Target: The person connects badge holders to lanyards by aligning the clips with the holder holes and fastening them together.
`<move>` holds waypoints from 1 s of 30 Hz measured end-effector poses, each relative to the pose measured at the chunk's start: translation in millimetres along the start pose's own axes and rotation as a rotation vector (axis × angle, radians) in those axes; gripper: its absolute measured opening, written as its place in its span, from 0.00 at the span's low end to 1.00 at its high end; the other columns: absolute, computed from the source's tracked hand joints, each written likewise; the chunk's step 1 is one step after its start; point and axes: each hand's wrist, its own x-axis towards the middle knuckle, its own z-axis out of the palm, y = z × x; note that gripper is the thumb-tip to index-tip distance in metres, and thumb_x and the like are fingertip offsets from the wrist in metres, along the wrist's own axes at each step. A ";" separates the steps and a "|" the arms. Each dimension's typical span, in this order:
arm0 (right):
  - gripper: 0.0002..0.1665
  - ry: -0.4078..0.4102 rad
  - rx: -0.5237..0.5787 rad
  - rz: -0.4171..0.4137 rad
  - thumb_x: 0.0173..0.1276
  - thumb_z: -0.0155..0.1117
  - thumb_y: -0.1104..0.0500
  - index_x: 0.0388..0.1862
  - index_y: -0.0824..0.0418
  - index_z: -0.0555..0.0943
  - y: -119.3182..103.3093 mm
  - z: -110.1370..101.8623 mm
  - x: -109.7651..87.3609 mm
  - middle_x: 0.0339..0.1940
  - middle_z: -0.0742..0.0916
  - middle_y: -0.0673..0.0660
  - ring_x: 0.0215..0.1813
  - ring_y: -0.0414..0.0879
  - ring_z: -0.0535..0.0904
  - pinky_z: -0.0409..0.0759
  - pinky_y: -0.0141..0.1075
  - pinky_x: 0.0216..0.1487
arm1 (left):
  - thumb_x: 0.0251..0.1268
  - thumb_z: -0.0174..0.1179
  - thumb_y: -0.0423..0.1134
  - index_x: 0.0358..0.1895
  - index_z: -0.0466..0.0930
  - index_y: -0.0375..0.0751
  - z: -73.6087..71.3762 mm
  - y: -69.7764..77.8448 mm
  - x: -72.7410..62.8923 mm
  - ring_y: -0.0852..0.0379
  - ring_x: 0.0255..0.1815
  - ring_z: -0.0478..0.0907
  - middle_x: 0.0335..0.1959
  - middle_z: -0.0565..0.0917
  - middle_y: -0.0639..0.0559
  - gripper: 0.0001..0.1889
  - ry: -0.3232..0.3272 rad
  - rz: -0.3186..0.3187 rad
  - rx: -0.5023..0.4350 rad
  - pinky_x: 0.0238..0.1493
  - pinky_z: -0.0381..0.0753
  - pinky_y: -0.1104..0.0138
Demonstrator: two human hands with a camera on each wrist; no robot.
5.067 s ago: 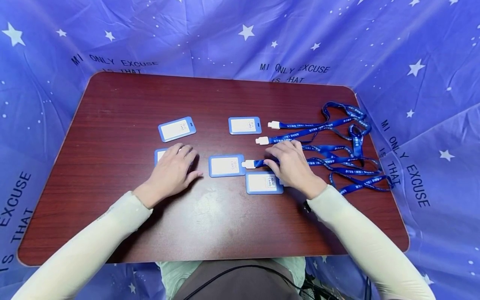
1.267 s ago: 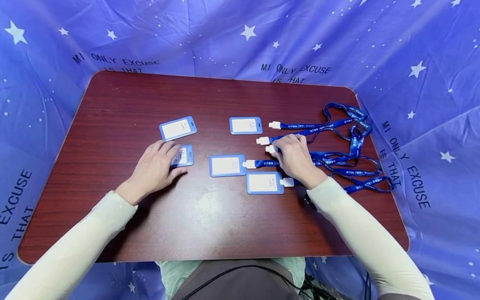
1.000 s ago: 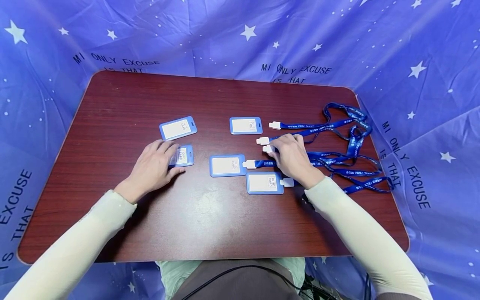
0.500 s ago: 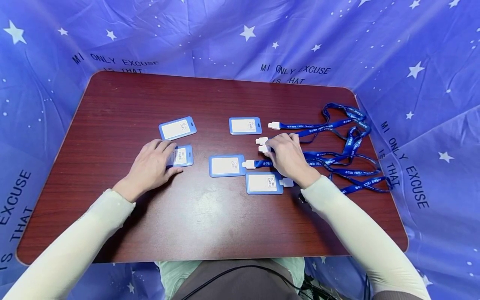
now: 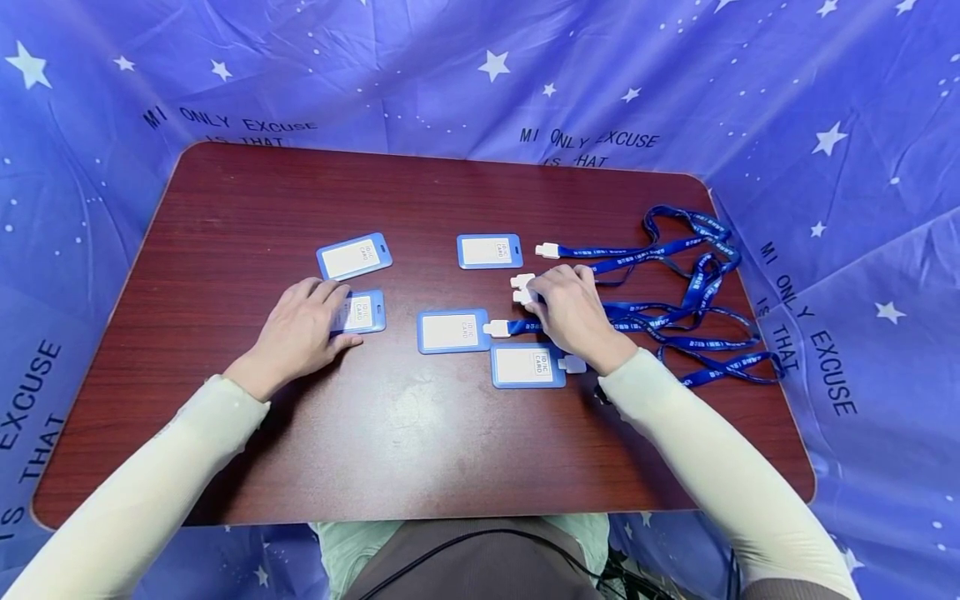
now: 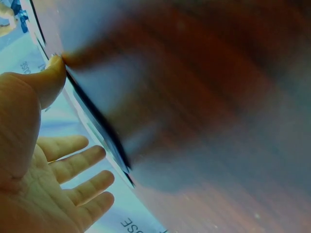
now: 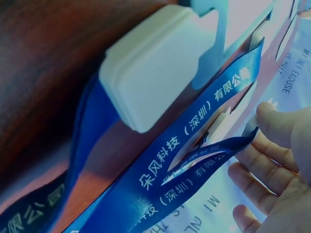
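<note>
Pinching a white clip (image 5: 522, 295) between thumb and forefinger, the right hand (image 5: 576, 312) is right of centre over the table (image 5: 412, 475). The left hand (image 5: 296, 333), fingers slightly spread, covers the left end of a card (image 5: 363, 312); whether they touch it, I cannot tell. Five cards: two left, three mid-table. Five clips on blue lanyards (image 5: 675, 247), right; two meet cards.

Wooden table (image 5: 405, 196) walled in by blue cloth (image 5: 408, 75).
Tabletop dark red-brown, grained, corners rounded; white glare (image 5: 416, 408) towards 6 o'clock. Cloth hangs creased from 9 round through 12 to 3, showing again under the near edge at 7. White stars (image 5: 493, 65) printed all over; black lettering (image 5: 588, 137) at 9, 10, 1 and 3.
</note>
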 end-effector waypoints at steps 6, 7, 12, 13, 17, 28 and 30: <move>0.13 0.008 0.000 -0.007 0.71 0.71 0.57 0.48 0.64 0.86 0.0 -1.0 1.4 0.46 0.89 0.60 0.54 0.55 0.79 0.66 0.55 0.58 | 0.56 0.76 0.49 0.62 0.74 0.26 1.0 -1.5 0.3 0.35 0.58 0.73 0.56 0.80 0.33 0.38 -0.009 0.007 0.000 0.62 0.71 0.44; 0.13 0.008 0.001 -0.008 0.71 0.71 0.57 0.48 0.64 0.86 -0.1 -1.1 1.6 0.46 0.89 0.60 0.54 0.55 0.79 0.66 0.55 0.58 | 0.56 0.76 0.50 0.63 0.74 0.26 1.3 -1.8 0.4 0.35 0.58 0.73 0.56 0.80 0.33 0.38 -0.014 0.006 -0.001 0.62 0.70 0.44; 0.14 -0.003 0.001 -0.008 0.71 0.71 0.56 0.49 0.64 0.86 -1.7 -1.2 3.1 0.47 0.89 0.60 0.54 0.55 0.79 0.66 0.55 0.59 | 0.57 0.75 0.50 0.63 0.74 0.26 0.7 -2.0 1.0 0.35 0.59 0.72 0.57 0.79 0.33 0.38 -0.042 -0.009 -0.011 0.63 0.69 0.44; 0.14 -0.003 0.002 -0.009 0.71 0.71 0.56 0.49 0.64 0.86 -2.0 -1.1 3.4 0.48 0.89 0.60 0.54 0.55 0.79 0.66 0.55 0.60 | 0.58 0.75 0.50 0.63 0.74 0.26 0.4 -1.9 1.2 0.35 0.59 0.72 0.58 0.79 0.33 0.38 -0.047 -0.012 -0.011 0.64 0.69 0.44; 0.15 -0.005 0.003 -0.008 0.71 0.71 0.56 0.50 0.64 0.86 -2.8 -0.9 4.1 0.48 0.89 0.60 0.55 0.55 0.79 0.66 0.55 0.61 | 0.58 0.75 0.49 0.63 0.74 0.26 -1.1 -1.3 2.2 0.35 0.60 0.72 0.58 0.79 0.33 0.37 -0.068 -0.018 -0.007 0.65 0.68 0.44; 0.14 0.015 0.006 -0.032 0.70 0.72 0.57 0.48 0.64 0.86 -4.7 2.8 6.7 0.45 0.89 0.60 0.54 0.55 0.79 0.66 0.55 0.59 | 0.58 0.74 0.49 0.64 0.74 0.26 -0.5 -0.8 3.6 0.34 0.60 0.71 0.58 0.78 0.33 0.37 -0.085 -0.032 -0.012 0.66 0.67 0.44; 0.14 0.018 0.000 -0.041 0.69 0.72 0.57 0.49 0.64 0.86 -4.8 3.4 7.1 0.45 0.89 0.59 0.54 0.55 0.79 0.66 0.55 0.59 | 0.58 0.74 0.48 0.64 0.74 0.26 -0.2 -0.8 4.0 0.34 0.60 0.71 0.58 0.79 0.33 0.37 -0.082 -0.034 -0.009 0.66 0.67 0.44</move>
